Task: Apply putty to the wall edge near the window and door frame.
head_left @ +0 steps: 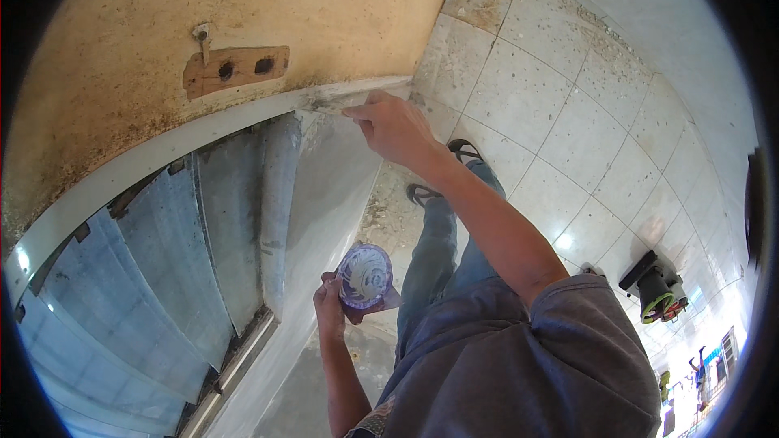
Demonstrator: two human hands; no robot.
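Left grip (329, 302) was closed on the edge of a round purple bowl (365, 276), nearer the body than the right grip (393, 125), whose bent fingers were at the leftward-running white ledge (235, 122), though whether they pinched anything could not be told.

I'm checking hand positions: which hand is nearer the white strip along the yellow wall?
Right. The right hand is by the right end of the white strip; the left hand is farther away, lower in the picture, holding a purple bowl.
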